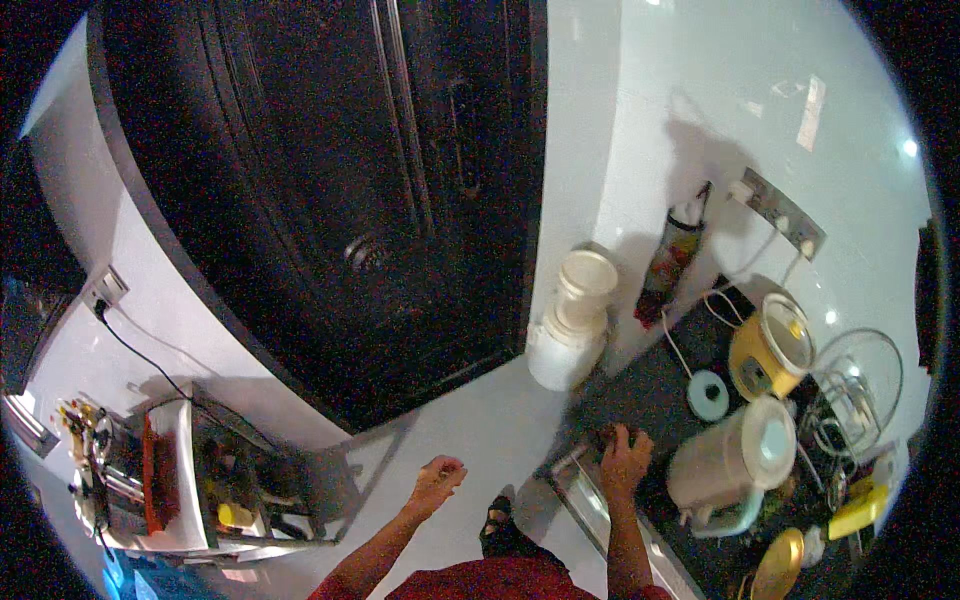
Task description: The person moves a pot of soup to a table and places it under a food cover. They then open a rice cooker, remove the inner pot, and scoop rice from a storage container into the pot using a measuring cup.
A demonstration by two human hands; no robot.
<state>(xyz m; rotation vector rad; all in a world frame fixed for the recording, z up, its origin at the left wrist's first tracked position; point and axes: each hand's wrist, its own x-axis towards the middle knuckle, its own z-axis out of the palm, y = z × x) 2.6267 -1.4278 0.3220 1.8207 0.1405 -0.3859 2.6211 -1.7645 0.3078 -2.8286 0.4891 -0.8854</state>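
Note:
My left hand [437, 482] hangs over the pale floor with its fingers curled in, and I see nothing in it. My right hand [626, 458] is at the near left edge of the dark countertop [625, 390], its fingers bent down around or beside a small dark thing [605, 437] too blurred to name. A large cream jug [710, 468] with a pale lid and handle stands to the right of that hand. Beyond the jug is a yellow electric cooker [768, 348]; a round pale blue disc [708, 396] lies to its left.
A dark door [330, 180] fills the far side. White stacked containers [565, 335] stand beside it. Wall sockets [785, 213] with plugged cords sit above the counter. A wire rack [850, 410] and a gold lid [780, 563] are at right. A loaded shelf unit [190, 480] stands left.

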